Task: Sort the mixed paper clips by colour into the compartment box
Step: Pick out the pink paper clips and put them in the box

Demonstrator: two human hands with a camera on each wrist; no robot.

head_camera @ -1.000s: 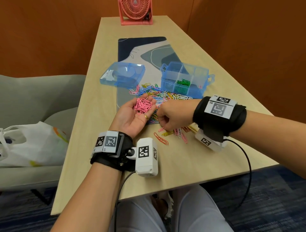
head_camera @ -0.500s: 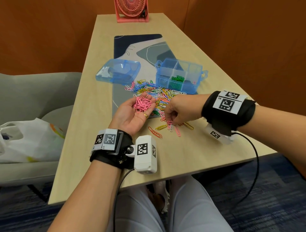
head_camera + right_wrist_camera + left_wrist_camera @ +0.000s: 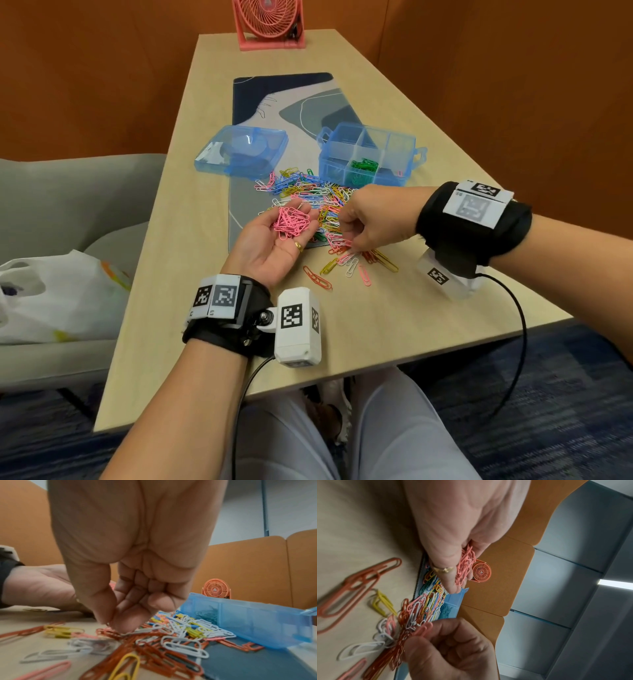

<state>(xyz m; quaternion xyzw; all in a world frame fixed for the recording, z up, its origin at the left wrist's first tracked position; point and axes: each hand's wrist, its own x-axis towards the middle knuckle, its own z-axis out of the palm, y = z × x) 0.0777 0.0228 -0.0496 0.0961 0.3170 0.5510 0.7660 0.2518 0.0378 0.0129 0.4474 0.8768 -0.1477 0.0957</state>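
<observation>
Pink is the colour I collect now. In the head view my left hand (image 3: 274, 245) lies palm up with the fingers relaxed and apart, so it serves as a small bowl for the pink clips (image 3: 291, 222) resting on it; nothing is pinched there. My right hand (image 3: 370, 219) is at 3 o'clock from it, fingers curled down into the mixed pile (image 3: 315, 195). The compartment box (image 3: 404, 168) stands at 1 o'clock of the pile, with green clips (image 3: 363, 165) already in one middle cell; its lid (image 3: 241, 152) lies at 11 o'clock, out of the way. A fan (image 3: 269, 24) stands at 12 o'clock, at the far end of the table (image 3: 376, 329).

In the left wrist view the pink bundle (image 3: 465, 563) sits against the fingers (image 3: 447, 574), which are almost straight. At 6 o'clock the right hand (image 3: 453, 649) holds its fingertips together on a pink clip (image 3: 423, 628) at the edge of the pile.

In the right wrist view thumb and forefinger (image 3: 123, 620) meet at the clips, but I cannot tell surely which clip is between them. I judge that gathering one colour in the palm saves many trips to the box (image 3: 248, 623).
</observation>
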